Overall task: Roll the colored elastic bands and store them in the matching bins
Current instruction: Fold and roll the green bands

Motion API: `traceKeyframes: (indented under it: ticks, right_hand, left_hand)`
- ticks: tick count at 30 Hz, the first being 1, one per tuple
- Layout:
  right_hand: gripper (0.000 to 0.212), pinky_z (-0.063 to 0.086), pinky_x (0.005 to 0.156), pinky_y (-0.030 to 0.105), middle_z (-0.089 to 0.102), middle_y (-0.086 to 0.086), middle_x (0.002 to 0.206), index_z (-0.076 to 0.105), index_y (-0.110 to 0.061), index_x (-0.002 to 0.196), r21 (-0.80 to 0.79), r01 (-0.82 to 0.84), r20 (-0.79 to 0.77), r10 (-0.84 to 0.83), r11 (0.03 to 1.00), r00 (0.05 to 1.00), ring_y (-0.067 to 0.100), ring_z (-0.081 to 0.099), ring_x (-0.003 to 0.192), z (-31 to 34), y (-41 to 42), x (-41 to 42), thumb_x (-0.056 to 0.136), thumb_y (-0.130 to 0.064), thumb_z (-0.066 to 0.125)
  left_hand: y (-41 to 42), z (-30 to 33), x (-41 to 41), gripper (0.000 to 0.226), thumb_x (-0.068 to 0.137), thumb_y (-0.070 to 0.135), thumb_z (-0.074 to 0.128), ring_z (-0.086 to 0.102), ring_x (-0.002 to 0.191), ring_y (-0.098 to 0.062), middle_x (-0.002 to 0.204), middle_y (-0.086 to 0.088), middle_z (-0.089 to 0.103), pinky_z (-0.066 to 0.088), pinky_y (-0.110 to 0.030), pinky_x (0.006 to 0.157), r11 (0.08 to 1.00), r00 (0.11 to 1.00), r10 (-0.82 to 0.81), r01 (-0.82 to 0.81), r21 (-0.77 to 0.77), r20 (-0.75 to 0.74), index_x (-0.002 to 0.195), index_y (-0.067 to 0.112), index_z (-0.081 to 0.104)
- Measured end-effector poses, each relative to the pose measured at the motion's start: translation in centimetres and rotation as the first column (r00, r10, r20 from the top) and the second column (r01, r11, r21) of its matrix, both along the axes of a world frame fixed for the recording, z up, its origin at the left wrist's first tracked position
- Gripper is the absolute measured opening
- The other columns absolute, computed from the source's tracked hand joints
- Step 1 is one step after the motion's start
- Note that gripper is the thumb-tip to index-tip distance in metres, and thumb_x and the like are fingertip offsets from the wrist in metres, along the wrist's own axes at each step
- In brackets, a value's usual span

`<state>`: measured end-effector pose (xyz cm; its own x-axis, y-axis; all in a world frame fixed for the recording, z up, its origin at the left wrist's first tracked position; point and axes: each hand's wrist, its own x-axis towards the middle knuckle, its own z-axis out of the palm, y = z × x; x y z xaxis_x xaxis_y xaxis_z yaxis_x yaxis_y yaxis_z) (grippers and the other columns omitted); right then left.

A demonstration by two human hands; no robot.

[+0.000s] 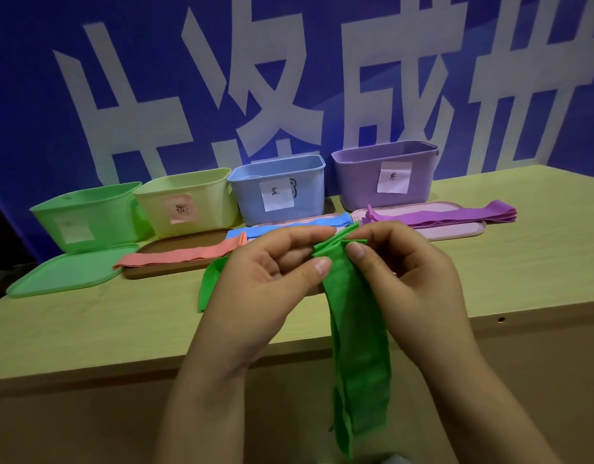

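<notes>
You have the green band pinched at its top end between both hands, raised above the near edge of the table: your left hand clamps it between thumb and curled fingers, and your right hand does the same just beside it, thumbs nearly meeting over the folded tip. The rest hangs limp toward you, with a loose tail poking out left of your left wrist. Judge it as light, soft and floppy, probably stretchy and a little clingy; it will not hold a shape alone, so keep the grip at the folded end and start the roll tight there, feeding the hanging length upward. Beyond your hands lie the pink bands on a brown lid, the blue bands partly hidden behind your fingers, and the purple bands on a pink lid. A green lid sits at far left. Farthest back stand the green bin, yellow bin, blue bin and purple bin. The green bin is well to your left, open-topped, and nothing blocks the way to it.
</notes>
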<state>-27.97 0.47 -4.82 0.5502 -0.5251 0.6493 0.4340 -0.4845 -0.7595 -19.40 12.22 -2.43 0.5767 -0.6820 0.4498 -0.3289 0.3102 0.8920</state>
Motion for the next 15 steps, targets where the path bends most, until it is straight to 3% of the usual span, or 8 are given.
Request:
traceKeyframes:
  ticks: [4, 7, 10, 15]
  right_hand:
    - [0.016, 0.047, 0.066, 0.01, 0.067, -0.014, 0.083, 0.062, -0.029, 0.083, -0.042, 0.082, 0.054, -0.079, 0.996, 0.995, 0.001, 0.063, 0.081, -0.31, 0.3, 0.21, 0.084, -0.014, 0.062]
    - [0.011, 0.046, 0.064, 0.007, 0.064, -0.018, 0.084, 0.06, -0.028, 0.088, -0.15, 0.242, 0.123, -0.224, 0.959, 0.967, -0.001, 0.061, 0.082, -0.57, 0.75, 0.36, 0.083, -0.018, 0.062]
    - [0.013, 0.047, 0.062, 0.009, 0.059, -0.014, 0.088, 0.057, -0.023, 0.09, -0.156, 0.334, 0.187, -0.304, 0.93, 0.934, 0.001, 0.058, 0.08, -0.62, 0.75, 0.19, 0.081, -0.02, 0.066]
    - [0.009, 0.051, 0.066, 0.019, 0.064, -0.003, 0.081, 0.062, -0.02, 0.082, -0.061, 0.216, 0.234, -0.196, 0.975, 0.952, 0.011, 0.062, 0.077, -0.39, 0.31, -0.2, 0.08, -0.015, 0.069]
  left_hand:
    - [-0.19, 0.09, -0.42, 0.032, 0.084, -0.012, 0.056, 0.072, 0.081, -0.017, 0.087, -0.005, 0.076, 0.057, -0.027, 0.068, 0.999, 0.998, 0.052, -0.051, -0.011, 0.039, 0.098, 0.015, 0.066]
    - [-0.13, 0.21, -0.85, 0.038, 0.085, -0.014, 0.052, 0.072, 0.081, -0.017, 0.086, -0.003, 0.076, 0.058, -0.029, 0.071, 0.994, 0.989, 0.104, -0.101, -0.03, 0.103, 0.097, 0.02, 0.066]
    - [0.15, 0.18, -0.98, 0.038, 0.084, -0.011, 0.058, 0.072, 0.084, -0.017, 0.088, 0.0, 0.076, 0.059, -0.036, 0.076, 0.987, 0.977, 0.155, -0.148, -0.056, 0.145, 0.094, 0.024, 0.069]
    - [0.59, 0.12, -0.5, 0.034, 0.074, 0.001, 0.058, 0.071, 0.083, -0.015, 0.089, 0.002, 0.075, 0.057, -0.03, 0.071, 0.982, 0.973, 0.168, -0.15, -0.116, 0.158, 0.089, 0.029, 0.074]
